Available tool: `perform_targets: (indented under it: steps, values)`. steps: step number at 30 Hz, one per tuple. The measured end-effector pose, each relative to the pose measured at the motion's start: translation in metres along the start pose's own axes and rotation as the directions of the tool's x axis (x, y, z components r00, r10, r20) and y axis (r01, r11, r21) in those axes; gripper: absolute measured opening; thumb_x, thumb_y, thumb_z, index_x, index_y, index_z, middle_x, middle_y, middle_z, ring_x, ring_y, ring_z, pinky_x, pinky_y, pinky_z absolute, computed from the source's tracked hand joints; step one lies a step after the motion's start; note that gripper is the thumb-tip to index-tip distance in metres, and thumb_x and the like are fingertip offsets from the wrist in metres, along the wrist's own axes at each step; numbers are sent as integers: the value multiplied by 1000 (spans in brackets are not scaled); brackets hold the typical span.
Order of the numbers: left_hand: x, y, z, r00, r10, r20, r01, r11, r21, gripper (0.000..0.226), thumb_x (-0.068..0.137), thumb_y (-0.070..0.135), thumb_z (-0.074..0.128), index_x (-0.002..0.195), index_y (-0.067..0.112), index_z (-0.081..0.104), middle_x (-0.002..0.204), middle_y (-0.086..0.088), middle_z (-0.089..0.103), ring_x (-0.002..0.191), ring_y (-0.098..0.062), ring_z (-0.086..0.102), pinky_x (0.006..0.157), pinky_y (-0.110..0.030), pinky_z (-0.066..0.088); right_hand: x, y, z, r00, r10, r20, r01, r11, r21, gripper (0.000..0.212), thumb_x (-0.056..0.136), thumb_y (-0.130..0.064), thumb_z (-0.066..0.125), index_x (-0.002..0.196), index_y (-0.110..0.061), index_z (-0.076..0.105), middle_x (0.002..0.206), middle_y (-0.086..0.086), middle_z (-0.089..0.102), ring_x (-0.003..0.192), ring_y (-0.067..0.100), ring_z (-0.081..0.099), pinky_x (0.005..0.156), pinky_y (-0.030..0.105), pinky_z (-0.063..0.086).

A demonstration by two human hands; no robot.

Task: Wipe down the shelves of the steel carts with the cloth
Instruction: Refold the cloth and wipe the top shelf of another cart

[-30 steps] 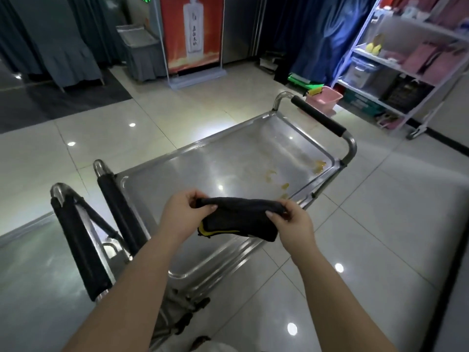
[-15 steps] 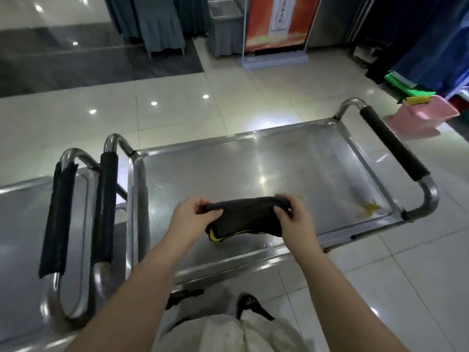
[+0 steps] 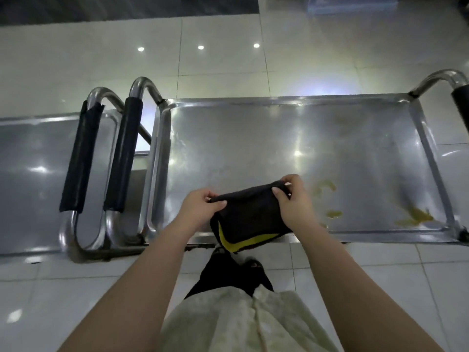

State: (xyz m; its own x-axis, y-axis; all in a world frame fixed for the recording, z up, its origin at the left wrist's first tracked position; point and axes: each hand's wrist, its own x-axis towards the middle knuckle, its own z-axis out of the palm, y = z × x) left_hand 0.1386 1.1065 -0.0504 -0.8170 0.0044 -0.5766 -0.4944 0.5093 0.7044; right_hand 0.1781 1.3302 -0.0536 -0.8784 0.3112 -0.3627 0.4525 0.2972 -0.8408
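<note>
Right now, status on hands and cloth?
Left hand and right hand pinch cloth over cart shelf near edge. Yellow smears right of it. Nothing between.

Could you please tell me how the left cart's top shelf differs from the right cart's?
The right cart's shelf has yellow smears near its right front corner; the left cart's shelf shows none where visible. The cloth is held at the right cart's shelf, away from the left cart's shelf. Both are shiny steel.
</note>
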Motion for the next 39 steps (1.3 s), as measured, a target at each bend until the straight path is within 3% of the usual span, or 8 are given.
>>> perform_targets:
  steps: [4, 9, 16, 19, 23, 31, 35, 39]
  values:
    - [8, -15, -48, 999, -34, 2, 34, 999, 17, 16, 74, 22, 82, 82, 23, 69, 70, 5, 71, 64, -6, 68, 54, -16, 48, 3, -6, 31, 993, 10, 118, -2, 997, -73, 14, 97, -32, 56, 104, -33, 44, 96, -14, 55, 85, 0, 52, 61, 18, 38]
    - [21, -33, -65, 993, 100, -62, -81, 964, 251, 32, 83, 16, 73, 111, 26, 62, 107, 2, 67, 101, -17, 63, 88, -35, 53, 12, -9, 78, 985, 21, 170, 6, 988, -153, 16, 98, -22, 54, 109, -28, 47, 94, -10, 55, 80, 5, 53, 55, 10, 35]
    - [21, -37, -90, 849, 528, 22, -398, 610, 685, 58, 87, 6, 57, 141, 26, 47, 146, -4, 46, 140, -26, 33, 116, -40, 20, 25, 2, 97, 903, -374, 212, 428, 733, -529, 35, 89, -16, 58, 124, -20, 60, 130, 6, 56, 121, 31, 45, 105, 41, 36]
    - [24, -33, -115, 793, 609, -9, -337, 450, 827, 45, 92, 17, 54, 137, 24, 51, 153, -5, 37, 147, -27, 16, 121, -46, 2, 15, 1, 125, 785, -282, 551, 613, 482, -626, 56, 96, -47, 46, 149, -39, 28, 160, 0, 21, 143, 42, 12, 117, 56, 0]
    - [43, -23, -144, 774, 633, -20, -301, 395, 868, 43, 96, 24, 48, 139, 23, 47, 158, -6, 27, 149, -27, 7, 121, -45, 1, 5, 21, 152, 709, -96, 699, 696, 256, -671, 67, 93, -70, 14, 137, -53, -35, 156, -9, -32, 136, 43, -37, 95, 64, -34]
    - [77, -9, -172, 791, 600, 119, -407, 370, 835, 45, 86, 32, 58, 131, 34, 55, 157, 3, 28, 149, -15, 3, 119, -40, -11, 6, 24, 159, 709, -80, 701, 699, 215, -682, 63, 87, -71, -2, 138, -52, -33, 152, -9, -39, 133, 46, -39, 96, 70, -30]
    - [75, -11, -172, 773, 618, 144, -433, 348, 832, 47, 80, 27, 61, 126, 34, 58, 156, 3, 30, 149, -16, 6, 118, -39, -15, -13, 16, 195, 580, -81, 810, 803, 226, -552, 61, 85, -72, -5, 137, -54, -33, 147, -10, -45, 130, 48, -42, 93, 72, -32]
    - [79, -15, -168, 837, 525, 153, -277, 166, 946, 67, 80, 47, 48, 145, 37, 35, 163, -1, 1, 147, -18, -17, 115, -52, -16, 3, -12, 245, 596, -132, 792, 791, 265, -551, 60, 88, -71, 2, 136, -56, -32, 152, -10, -36, 132, 45, -40, 95, 72, -30]
